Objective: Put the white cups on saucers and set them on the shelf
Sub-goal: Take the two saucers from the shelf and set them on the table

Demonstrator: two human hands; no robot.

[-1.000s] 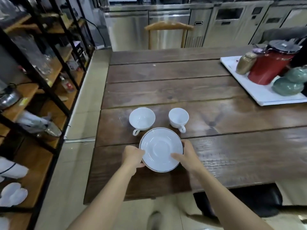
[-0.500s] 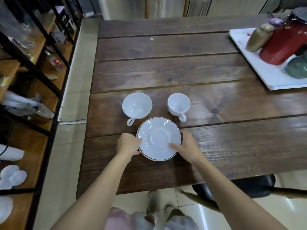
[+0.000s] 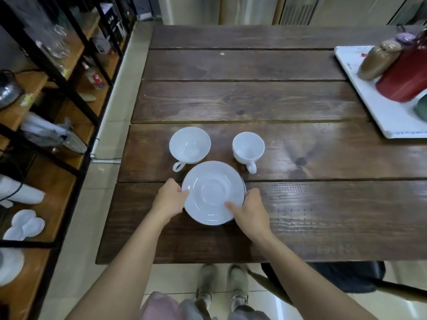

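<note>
A white saucer (image 3: 213, 192) with a dark rim line lies on the wooden table (image 3: 254, 100), near its front edge; another rim seems to show beneath it. My left hand (image 3: 169, 197) grips the saucer's left edge and my right hand (image 3: 248, 207) grips its right edge, thumb on top. Behind the saucer stand two empty white cups: a wide one (image 3: 189, 145) at the left and a narrower one (image 3: 248, 147) at the right, both with handles turned toward me.
A black-framed wooden shelf (image 3: 46, 107) runs along the left with glassware, bottles and white dishes (image 3: 25, 224). A white tray (image 3: 379, 107) at the table's right carries a red pot (image 3: 406, 75) and a brown jar (image 3: 379, 60). A dark stool (image 3: 335, 276) sits under the table.
Both hands stay on the saucer's edges. The view has tilted further down and closer, so my legs and shoes show below the table edge.
</note>
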